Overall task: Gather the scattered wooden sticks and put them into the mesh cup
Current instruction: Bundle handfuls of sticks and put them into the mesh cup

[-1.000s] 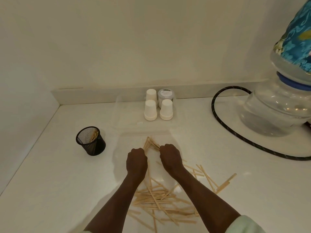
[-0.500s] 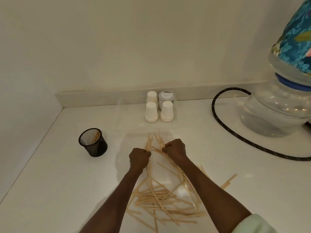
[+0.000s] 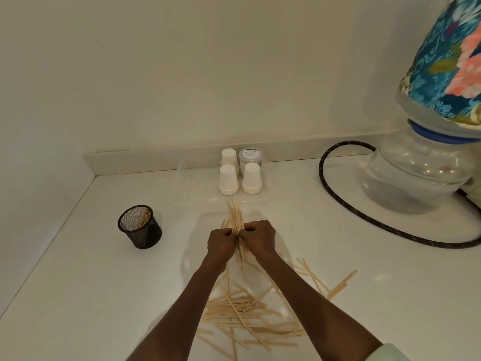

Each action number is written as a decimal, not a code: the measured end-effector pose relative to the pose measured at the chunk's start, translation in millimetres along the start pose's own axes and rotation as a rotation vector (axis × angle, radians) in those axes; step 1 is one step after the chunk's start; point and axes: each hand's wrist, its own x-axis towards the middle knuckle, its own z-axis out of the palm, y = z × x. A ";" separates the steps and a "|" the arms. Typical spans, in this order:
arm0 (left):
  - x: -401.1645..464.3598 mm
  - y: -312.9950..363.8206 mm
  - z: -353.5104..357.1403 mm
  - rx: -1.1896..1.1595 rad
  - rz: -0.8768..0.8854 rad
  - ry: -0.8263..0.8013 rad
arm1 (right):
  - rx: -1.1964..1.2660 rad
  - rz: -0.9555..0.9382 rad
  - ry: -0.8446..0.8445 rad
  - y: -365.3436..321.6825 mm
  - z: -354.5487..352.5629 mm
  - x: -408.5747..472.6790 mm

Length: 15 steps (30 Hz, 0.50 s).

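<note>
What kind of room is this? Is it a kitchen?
Probably a kitchen or pantry counter corner, though I can't be sure: a water dispenser bottle stands on the white countertop, with upturned paper cups set against the wall.

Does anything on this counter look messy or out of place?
Yes: loose wooden sticks lie crisscrossed between the forearms. Left hand and right hand clutch a bundle. The mesh cup stands upright.
</note>
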 end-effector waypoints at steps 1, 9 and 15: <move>-1.6 2.9 2.7 0.002 -0.006 -0.013 | -0.029 -0.035 0.001 -0.9 -0.3 -1.8; 0.1 12.0 20.9 -0.251 -0.171 -0.056 | -0.119 -0.191 -0.050 -3.1 -6.0 -14.5; -0.3 10.7 28.3 -0.423 -0.197 -0.072 | -0.041 -0.205 -0.044 -2.7 -6.9 -20.2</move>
